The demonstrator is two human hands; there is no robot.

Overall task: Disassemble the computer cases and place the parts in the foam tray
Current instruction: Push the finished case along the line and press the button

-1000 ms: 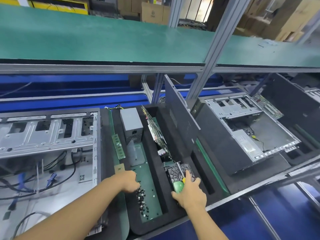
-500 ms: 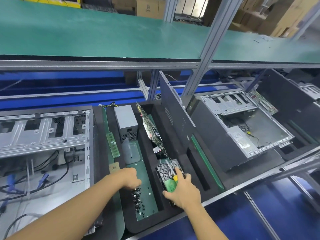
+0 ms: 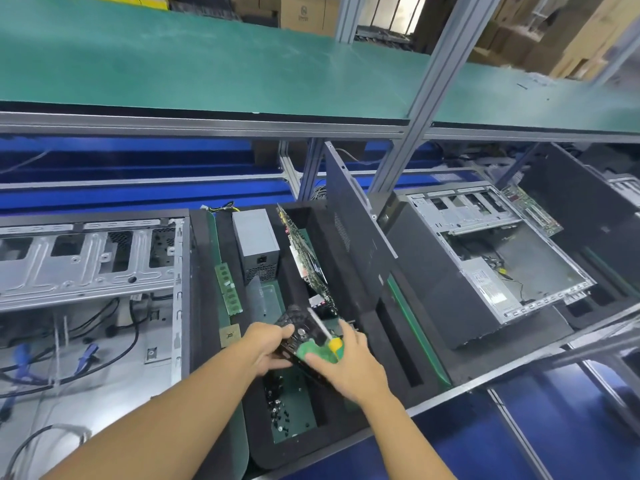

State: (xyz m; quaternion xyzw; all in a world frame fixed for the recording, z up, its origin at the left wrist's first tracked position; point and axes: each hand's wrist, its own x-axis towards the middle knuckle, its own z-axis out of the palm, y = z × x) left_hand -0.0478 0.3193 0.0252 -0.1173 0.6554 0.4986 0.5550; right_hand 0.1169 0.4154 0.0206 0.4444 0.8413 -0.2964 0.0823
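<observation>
Both hands hold a black cooler fan [image 3: 294,332] tilted up over the black foam tray [image 3: 367,327]. My left hand [image 3: 268,344] grips the fan's left edge. My right hand [image 3: 346,362] holds the fan's near side together with a green and yellow screwdriver [image 3: 327,346], whose shaft lies across the fan. In the tray stand a grey power supply [image 3: 255,244], a motherboard [image 3: 306,261] on edge, a RAM stick [image 3: 228,289], a CPU [image 3: 230,335] and several loose black screws [image 3: 278,407]. An open computer case [image 3: 90,271] with loose cables lies at the left.
A black side panel [image 3: 356,230] stands on edge in the tray's right slot. A second open case [image 3: 485,258] lies on another foam tray at the right. An aluminium post [image 3: 429,88] and a green shelf [image 3: 207,60] rise behind.
My left hand moved right from the screw compartment onto the fan. Together with my right hand it lifted and tilted the fan out of its slot.
</observation>
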